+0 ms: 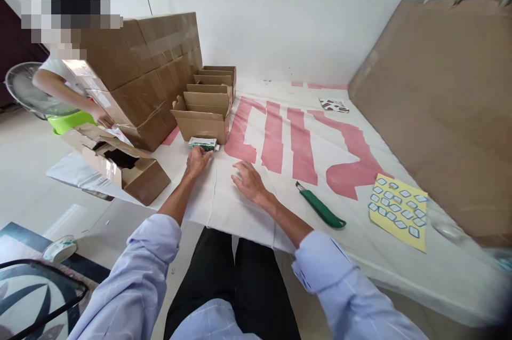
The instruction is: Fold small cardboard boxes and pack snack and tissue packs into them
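While the left hand touches the small green-and-white box by the open cartons, gripping or not I can't tell, the right hand is nearby, fingers loosely apart; further right, a green cutter lies on the counter.

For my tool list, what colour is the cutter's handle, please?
The cutter's handle is green, seen in the head view.

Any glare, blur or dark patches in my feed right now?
Head view: glare streaks the glossy pale tile floor; both right-hand corners darken; the white-covered table softens toward lower right; print on the small green-and-white box is too small to read.
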Tool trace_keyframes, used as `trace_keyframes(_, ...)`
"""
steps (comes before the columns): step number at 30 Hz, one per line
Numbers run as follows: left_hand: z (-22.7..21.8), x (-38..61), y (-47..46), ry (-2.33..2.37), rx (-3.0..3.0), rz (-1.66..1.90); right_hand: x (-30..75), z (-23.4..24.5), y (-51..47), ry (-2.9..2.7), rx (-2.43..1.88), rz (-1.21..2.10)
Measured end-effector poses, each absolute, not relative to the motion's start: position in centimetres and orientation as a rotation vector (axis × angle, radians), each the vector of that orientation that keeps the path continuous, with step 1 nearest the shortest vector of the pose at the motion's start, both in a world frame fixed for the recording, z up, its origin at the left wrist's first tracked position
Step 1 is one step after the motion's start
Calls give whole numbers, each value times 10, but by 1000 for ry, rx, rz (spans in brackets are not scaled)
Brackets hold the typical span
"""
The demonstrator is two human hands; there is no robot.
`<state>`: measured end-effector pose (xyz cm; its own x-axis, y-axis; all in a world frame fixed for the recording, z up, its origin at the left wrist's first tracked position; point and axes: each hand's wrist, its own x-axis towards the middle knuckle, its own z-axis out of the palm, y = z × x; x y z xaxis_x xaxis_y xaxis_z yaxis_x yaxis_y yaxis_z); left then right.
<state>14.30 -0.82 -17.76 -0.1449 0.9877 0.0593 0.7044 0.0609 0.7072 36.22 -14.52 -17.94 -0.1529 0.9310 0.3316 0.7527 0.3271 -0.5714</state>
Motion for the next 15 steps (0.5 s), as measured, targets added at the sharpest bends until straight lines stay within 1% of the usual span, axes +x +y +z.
trace_keyframes(6,-176,150,9,2036,1636,851,403,-195,-200,-1973,-1533,254)
trace_keyframes(15,-171,150,41,2027,1727,851,406,-210,-207,-1952,-1537,220)
